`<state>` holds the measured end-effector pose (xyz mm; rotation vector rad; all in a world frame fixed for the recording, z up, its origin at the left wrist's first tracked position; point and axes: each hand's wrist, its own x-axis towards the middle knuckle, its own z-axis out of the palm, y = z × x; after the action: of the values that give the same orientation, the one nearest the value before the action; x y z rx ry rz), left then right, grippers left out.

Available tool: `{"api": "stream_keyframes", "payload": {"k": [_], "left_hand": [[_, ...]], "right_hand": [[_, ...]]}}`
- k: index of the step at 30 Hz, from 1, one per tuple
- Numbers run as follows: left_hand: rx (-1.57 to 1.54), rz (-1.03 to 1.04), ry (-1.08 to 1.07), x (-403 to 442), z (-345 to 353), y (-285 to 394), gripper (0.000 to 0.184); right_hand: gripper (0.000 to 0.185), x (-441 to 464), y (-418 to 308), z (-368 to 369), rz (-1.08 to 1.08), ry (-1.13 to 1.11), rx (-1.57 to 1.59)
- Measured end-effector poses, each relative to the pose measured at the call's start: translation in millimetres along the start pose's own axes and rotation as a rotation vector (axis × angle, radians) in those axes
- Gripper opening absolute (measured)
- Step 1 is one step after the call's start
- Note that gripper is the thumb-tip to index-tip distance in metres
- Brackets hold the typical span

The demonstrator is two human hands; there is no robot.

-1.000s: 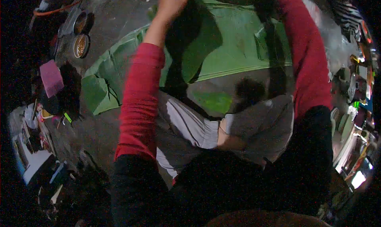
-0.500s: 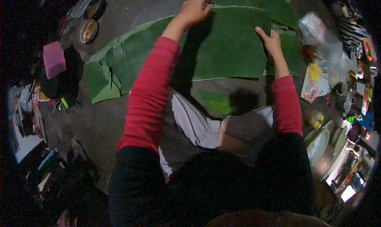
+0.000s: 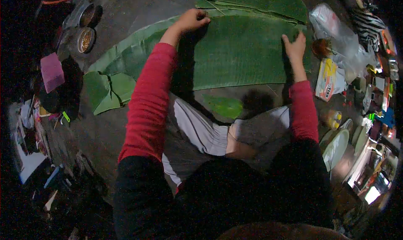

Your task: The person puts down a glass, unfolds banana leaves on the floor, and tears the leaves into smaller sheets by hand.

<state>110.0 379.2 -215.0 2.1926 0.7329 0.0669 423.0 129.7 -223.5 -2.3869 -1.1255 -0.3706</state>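
Observation:
A wide green leaf sheet [image 3: 239, 51] lies spread on the floor in front of my crossed legs. My left hand [image 3: 193, 20] is at its far edge, fingers curled together in a pinch; what they hold, if anything, is too small to tell. Near the sheet's right end is my right hand [image 3: 295, 46], thumb and fingers apart, with nothing held. More stacked leaf pieces [image 3: 260, 0] lie beyond the sheet. On the left, a folded leaf end [image 3: 100, 91] rests on the floor. A small bright green leaf piece [image 3: 226, 107] sits close to my legs.
Two round tins [image 3: 85, 40] and a pink box [image 3: 52, 72] are at the left. To the right are a clear plastic bag [image 3: 350, 47], a yellow and white packet [image 3: 329, 80], a pale oval dish [image 3: 336, 149] and crowded household items.
Both hands have come back nearer from the far side. The leaf sheet now lies flat over the area, its surface darker green. My left hand has shifted slightly left and down in the last half second.

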Motion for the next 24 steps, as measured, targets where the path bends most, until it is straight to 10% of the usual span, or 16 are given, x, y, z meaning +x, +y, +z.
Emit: {"api": "stream_keyframes", "payload": {"k": [8, 11, 24], "left_hand": [[-0.104, 0.059, 0.042, 3.8, 9.9, 18.6, 0.033], [-0.086, 0.021, 0.039, 1.1, 10.2, 20.3, 0.032], [-0.171, 0.152, 0.164, 8.1, 20.8, 16.1, 0.024]], "right_hand": [[0.032, 3.0, -173.1, 26.5, -0.607, -0.264, 0.242], [0.031, 15.4, -193.6, 28.8, -0.449, -0.716, 0.199], [0.033, 18.9, -193.0, 47.4, -0.28, -0.754, 0.251]]}}
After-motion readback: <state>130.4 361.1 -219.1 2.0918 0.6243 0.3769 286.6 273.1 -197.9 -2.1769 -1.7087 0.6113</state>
